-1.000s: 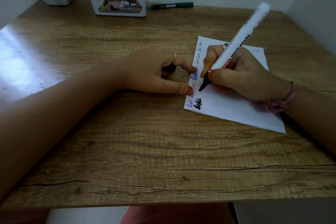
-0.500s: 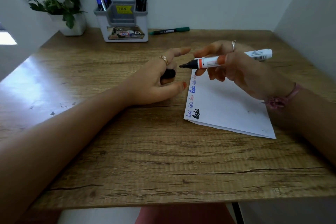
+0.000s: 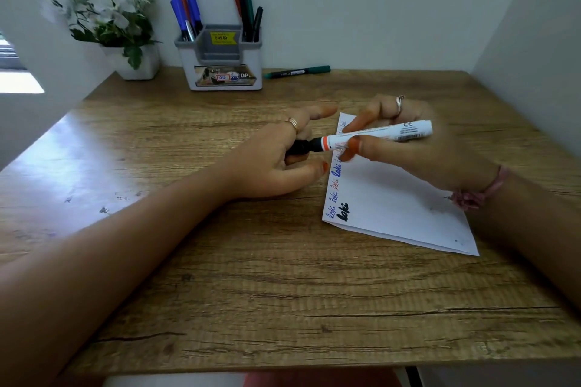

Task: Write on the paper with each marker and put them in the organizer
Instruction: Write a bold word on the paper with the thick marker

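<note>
My right hand (image 3: 418, 151) holds a white whiteboard marker (image 3: 377, 135) level above the paper's left edge, its black tip pointing left. My left hand (image 3: 276, 157) holds the black cap (image 3: 298, 147), and the marker's tip sits at or just inside the cap's mouth. The white paper (image 3: 393, 204) lies on the wooden desk (image 3: 251, 276), with small words in several colours down its left margin. The grey and white organizer (image 3: 223, 63) stands at the back with several markers upright in its two side slots. A green marker (image 3: 297, 72) lies flat to its right.
A white pot with a flowering plant (image 3: 107, 22) stands at the back left corner. White walls close in the desk at the back and on the right. The desk's front edge runs along the bottom of the view.
My right hand lifted the marker off the paper and turned it level. The tip then moved left into the cap held in my left hand. The camera tilted up, showing the organizer.
</note>
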The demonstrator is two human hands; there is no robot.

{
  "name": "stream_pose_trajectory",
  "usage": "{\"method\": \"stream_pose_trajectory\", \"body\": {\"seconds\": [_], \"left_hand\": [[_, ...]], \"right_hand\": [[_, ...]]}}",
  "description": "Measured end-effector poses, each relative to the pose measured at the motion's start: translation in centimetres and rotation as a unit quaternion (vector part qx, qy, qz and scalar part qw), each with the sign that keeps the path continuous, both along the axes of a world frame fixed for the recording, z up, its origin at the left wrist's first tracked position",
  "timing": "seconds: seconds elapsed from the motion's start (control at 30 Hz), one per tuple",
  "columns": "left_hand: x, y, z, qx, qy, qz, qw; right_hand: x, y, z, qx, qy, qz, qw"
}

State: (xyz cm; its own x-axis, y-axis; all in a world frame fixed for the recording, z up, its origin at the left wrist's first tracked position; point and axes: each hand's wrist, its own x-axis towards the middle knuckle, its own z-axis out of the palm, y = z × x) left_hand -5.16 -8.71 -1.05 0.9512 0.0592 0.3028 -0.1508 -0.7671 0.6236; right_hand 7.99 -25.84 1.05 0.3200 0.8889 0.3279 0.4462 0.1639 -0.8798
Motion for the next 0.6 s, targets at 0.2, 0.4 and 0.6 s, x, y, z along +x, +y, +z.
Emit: {"method": "stream_pose_trajectory", "body": {"seconds": [0.2, 0.4, 0.6], "left_hand": [[-0.1, 0.0, 0.3, 0.024, 0.021, 0.001, 0.999], [-0.1, 0.1, 0.5, 0.036, 0.042, 0.024, 0.998], [0.3, 0.2, 0.5, 0.074, 0.073, 0.065, 0.992]], "right_hand": [[-0.1, 0.0, 0.2, 0.004, -0.145, 0.006, 0.989], [0.8, -0.2, 0.0, -0.045, -0.131, 0.026, 0.990], [0.8, 0.0, -0.3, -0.060, -0.215, -0.004, 0.975]]}}
